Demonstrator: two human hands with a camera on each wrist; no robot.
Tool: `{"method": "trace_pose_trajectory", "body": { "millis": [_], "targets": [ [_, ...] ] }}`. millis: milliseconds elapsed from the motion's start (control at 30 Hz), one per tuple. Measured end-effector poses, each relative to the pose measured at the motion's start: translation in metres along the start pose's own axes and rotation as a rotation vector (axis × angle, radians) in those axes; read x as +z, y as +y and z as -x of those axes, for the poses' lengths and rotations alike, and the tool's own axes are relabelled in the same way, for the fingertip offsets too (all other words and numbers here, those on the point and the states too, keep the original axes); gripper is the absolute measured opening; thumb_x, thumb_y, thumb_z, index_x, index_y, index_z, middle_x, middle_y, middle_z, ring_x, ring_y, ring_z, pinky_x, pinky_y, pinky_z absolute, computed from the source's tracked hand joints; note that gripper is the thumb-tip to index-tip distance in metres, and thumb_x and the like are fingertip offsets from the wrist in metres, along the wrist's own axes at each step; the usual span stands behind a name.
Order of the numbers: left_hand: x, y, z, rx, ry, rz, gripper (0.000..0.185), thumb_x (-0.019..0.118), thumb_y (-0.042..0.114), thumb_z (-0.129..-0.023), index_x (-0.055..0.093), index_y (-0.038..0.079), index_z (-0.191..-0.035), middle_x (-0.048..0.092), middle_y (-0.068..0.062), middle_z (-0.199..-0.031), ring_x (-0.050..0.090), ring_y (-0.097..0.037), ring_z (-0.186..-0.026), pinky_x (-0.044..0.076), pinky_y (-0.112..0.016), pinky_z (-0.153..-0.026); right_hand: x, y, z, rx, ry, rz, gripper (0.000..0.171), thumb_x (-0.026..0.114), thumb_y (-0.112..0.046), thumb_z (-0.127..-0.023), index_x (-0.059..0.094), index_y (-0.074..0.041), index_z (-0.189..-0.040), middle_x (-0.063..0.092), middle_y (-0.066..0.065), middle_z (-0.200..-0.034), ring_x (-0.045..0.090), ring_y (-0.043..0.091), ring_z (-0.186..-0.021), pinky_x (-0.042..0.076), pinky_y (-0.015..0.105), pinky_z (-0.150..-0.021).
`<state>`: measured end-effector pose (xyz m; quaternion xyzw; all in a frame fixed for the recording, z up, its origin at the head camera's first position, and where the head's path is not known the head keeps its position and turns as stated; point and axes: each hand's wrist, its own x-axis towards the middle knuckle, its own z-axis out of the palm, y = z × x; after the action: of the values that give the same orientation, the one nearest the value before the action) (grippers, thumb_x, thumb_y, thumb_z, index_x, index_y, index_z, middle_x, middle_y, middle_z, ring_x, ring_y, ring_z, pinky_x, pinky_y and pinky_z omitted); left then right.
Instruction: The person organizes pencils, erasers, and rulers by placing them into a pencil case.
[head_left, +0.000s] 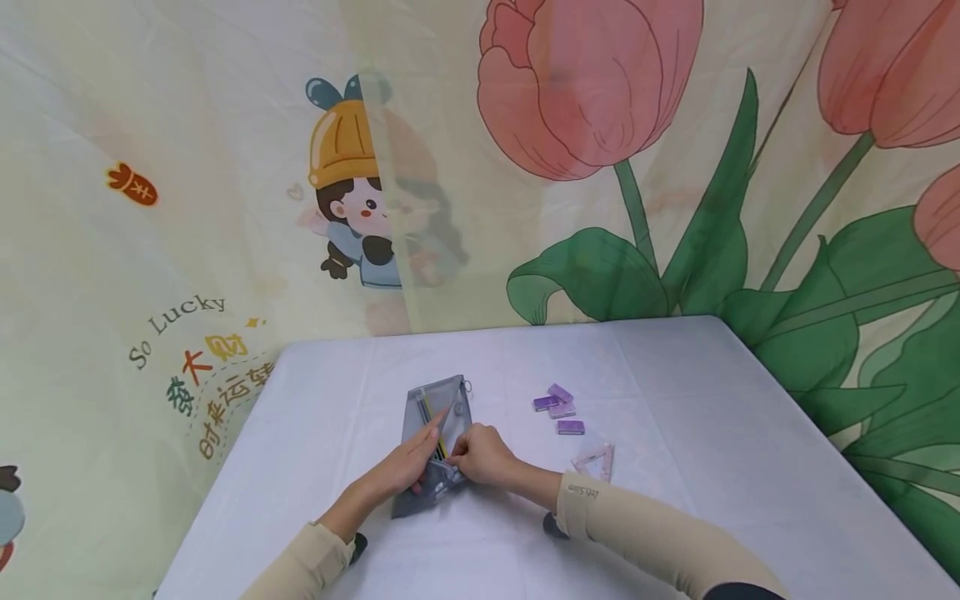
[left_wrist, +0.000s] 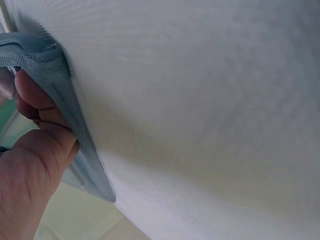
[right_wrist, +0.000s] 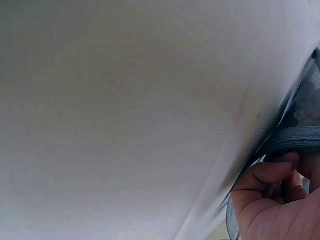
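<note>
Grey mesh pouch (head_left: 435, 442) flat on desk (head_left: 675, 500), near-centre. Left hand (head_left: 408, 468) grips pouch's left edge, thumb curled over zipper band. Right hand (head_left: 480, 454) pinches pouch's near right edge, fingers curled. Purple erasers (head_left: 558, 408) right of pouch, apart.

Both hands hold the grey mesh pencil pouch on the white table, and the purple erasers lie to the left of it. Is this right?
Not quite. Both the left hand and the right hand do hold the grey mesh pencil pouch on the white table, but the purple erasers lie to the right of it, not the left. The head view shows this.
</note>
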<state>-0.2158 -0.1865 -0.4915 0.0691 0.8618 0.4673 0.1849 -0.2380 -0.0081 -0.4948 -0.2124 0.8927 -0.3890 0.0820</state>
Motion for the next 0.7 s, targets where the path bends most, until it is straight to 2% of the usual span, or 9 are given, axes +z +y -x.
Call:
{"method": "trace_pose_trajectory", "body": {
  "millis": [233,500,600,700],
  "targets": [
    [-0.001,0.002,0.0,0.006,-0.01,-0.004,0.054,0.02,0.051,-0.107,0.019,0.034,-0.159,0.048,-0.011,-0.076,0.045,-0.02,-0.067,0.046,-0.033,-0.055,-0.004,0.002,-0.001,-0.066,-0.04,0.066,0.012,0.078,-0.013,-0.084,0.077,-0.008,-0.074,0.07,-0.003,-0.063,0.054,0.002,-0.053,0.046,0.016,-0.05],
    [0.0,0.001,0.0,0.02,-0.006,0.005,0.053,0.021,0.051,-0.107,0.019,0.036,-0.158,0.05,-0.013,-0.086,0.047,-0.022,-0.069,0.047,-0.034,-0.055,-0.019,0.009,0.003,-0.143,-0.074,0.083,0.016,0.072,-0.021,-0.091,0.078,-0.008,-0.084,0.071,-0.005,-0.07,0.055,-0.001,-0.058,0.048,0.015,-0.055],
    [-0.001,0.001,0.0,0.014,0.006,0.001,0.052,0.022,0.051,-0.107,0.02,0.037,-0.158,0.05,-0.014,-0.085,0.048,-0.022,-0.069,0.048,-0.034,-0.055,-0.028,0.009,0.008,-0.205,-0.04,0.155,0.018,0.072,-0.024,-0.092,0.077,-0.007,-0.091,0.071,-0.002,-0.08,0.06,0.003,-0.066,0.05,0.016,-0.062],
    [-0.002,0.002,0.001,0.007,0.012,-0.005,0.051,0.021,0.05,-0.107,0.02,0.038,-0.157,0.051,-0.013,-0.086,0.049,-0.022,-0.069,0.049,-0.034,-0.055,-0.036,0.009,0.014,-0.275,0.006,0.282,0.024,0.071,-0.029,-0.091,0.075,-0.007,-0.1,0.071,0.002,-0.093,0.065,0.011,-0.081,0.054,0.023,-0.073]
  ]
}}
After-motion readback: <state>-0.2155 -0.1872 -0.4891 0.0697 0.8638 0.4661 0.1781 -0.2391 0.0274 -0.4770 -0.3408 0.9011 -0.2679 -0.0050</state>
